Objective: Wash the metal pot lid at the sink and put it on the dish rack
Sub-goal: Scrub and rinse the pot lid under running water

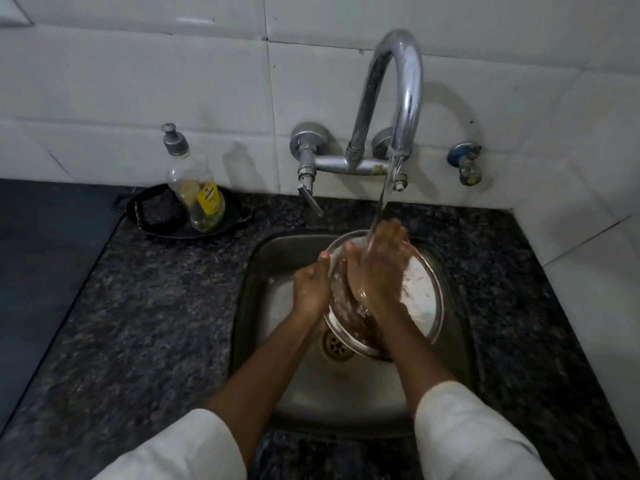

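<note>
The round metal pot lid (420, 296) is held tilted over the steel sink (266, 303), under water running from the curved tap (401, 98). My left hand (311, 289) grips the lid's left rim, thumb up along the edge. My right hand (377, 268) lies flat with fingers apart on the lid's wet inner face, and the stream lands on its fingers. Part of the lid is hidden behind my right hand and wrist. No dish rack is in view.
A soap bottle (199, 188) with a pump stands in a black dish (156, 220) on the dark granite counter (138, 306), left of the tap. The tap lever (310, 199) points down over the sink's back edge. The drain (336, 345) sits below the lid. White tiles line the wall.
</note>
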